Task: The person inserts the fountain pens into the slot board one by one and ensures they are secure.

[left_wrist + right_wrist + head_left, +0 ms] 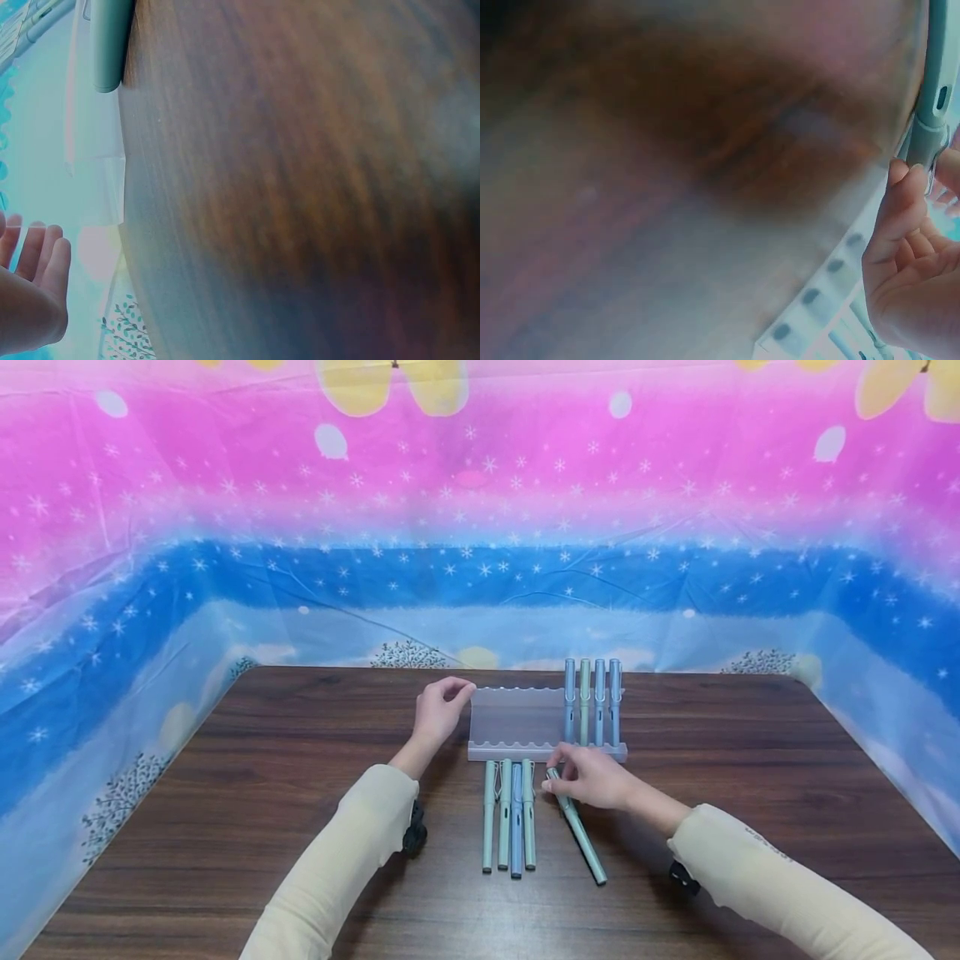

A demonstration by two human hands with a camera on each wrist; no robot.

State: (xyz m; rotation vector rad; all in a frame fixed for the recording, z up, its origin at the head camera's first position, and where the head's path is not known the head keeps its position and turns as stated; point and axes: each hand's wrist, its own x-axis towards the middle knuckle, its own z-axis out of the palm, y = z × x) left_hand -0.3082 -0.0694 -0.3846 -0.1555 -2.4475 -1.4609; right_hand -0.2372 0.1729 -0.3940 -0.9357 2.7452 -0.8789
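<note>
A clear plastic pen rack [517,718] with scalloped edges stands on the table. At its upper left corner my left hand [440,710] pinches the edge between thumb and fingers. My right hand [596,777], just in front of the rack's right part, pinches a light green pen [583,837] near its clip end. That pen slants toward the lower right; the right wrist view shows thumb and finger on its cap [928,142]. Several blue and green pens [592,702] stand side by side in the rack's right slots. Between my hands, green pens [489,818] and one blue pen [516,827] lie in a row.
The brown wood-grain table [300,793] extends around the rack on every side. Behind it and along both sides hangs a pink and blue snowflake-patterned cloth [480,568]. Black wrist straps [414,827] show at both sleeves.
</note>
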